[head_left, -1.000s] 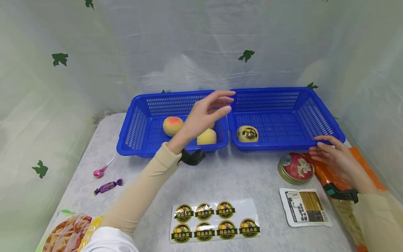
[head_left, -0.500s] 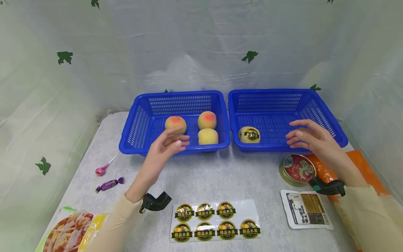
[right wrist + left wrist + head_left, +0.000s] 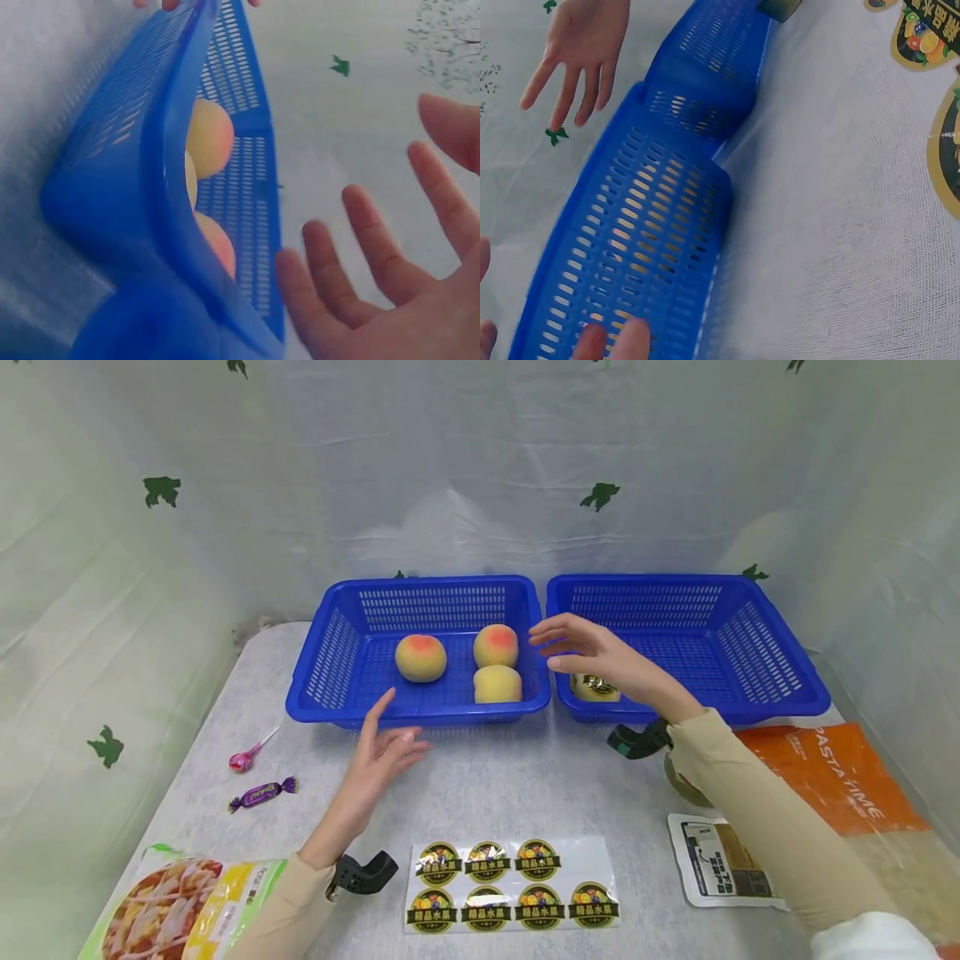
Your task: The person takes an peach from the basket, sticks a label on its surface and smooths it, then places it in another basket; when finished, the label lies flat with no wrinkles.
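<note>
My left hand (image 3: 372, 770) hovers before the left blue basket (image 3: 311, 710), its index finger extended toward the front rim and holding nothing. In the left wrist view, its fingertips (image 3: 632, 341) overlap the basket's slotted wall. Inside that basket lie three peaches: one on the left (image 3: 421, 658), one at the back right (image 3: 496, 647) and a paler one (image 3: 497, 685) in front. My right hand (image 3: 592, 653) is over the left end of the right blue basket (image 3: 780, 704), fingers spread and holding nothing. Beneath it, a peach with a round label (image 3: 597, 691) is partly hidden.
A sheet of round fruit stickers (image 3: 585, 860) lies front centre. To the left are a lollipop (image 3: 242, 762), a purple wrapped candy (image 3: 262, 794) and a food bag (image 3: 161, 906). On the right, a white pouch (image 3: 701, 860), a round tin (image 3: 684, 785) and a pasta bag (image 3: 832, 768) sit partly under my forearm.
My left hand has drawn back from over the baskets to the front of the left one. My right hand has swung left from the right basket's right end. The peaches stay put.
</note>
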`<state>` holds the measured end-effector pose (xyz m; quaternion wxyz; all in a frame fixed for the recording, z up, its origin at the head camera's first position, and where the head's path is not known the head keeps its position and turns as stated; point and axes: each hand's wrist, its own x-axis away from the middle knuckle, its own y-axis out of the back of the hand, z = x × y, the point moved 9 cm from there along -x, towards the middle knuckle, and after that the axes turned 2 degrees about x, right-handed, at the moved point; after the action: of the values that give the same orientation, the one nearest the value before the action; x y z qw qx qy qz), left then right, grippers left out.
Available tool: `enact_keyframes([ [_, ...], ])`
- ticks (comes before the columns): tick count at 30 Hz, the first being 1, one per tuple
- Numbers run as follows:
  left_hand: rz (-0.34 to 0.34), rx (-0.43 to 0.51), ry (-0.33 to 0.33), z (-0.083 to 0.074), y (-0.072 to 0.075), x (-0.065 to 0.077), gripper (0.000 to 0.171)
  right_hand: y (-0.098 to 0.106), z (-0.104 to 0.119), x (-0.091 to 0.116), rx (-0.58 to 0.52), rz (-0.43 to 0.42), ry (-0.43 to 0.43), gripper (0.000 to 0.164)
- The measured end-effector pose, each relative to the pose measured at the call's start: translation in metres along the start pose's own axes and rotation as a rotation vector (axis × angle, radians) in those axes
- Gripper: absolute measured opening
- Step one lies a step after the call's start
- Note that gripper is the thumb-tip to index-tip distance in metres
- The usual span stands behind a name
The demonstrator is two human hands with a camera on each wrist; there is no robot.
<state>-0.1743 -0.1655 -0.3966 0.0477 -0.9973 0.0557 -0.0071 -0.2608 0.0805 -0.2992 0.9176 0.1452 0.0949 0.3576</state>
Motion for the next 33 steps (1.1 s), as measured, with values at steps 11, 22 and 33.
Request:
enact_keyframes([
  [11,-0.309,0.08,-0.064,0.015,0.021,-0.016,0.059,-0.054,-0.029,-0.068,0.011,0.182,-0.021,0.034],
  [22,-0.382,0.113,-0.094,0.015,0.02,-0.018,0.06,-0.066,-0.065,-0.083,0.172,0.079,-0.29,0.045],
  [33,-0.373,0.11,-0.078,-0.001,0.012,-0.01,0.059,-0.075,-0.073,-0.092,0.347,0.065,-0.326,0.051],
])
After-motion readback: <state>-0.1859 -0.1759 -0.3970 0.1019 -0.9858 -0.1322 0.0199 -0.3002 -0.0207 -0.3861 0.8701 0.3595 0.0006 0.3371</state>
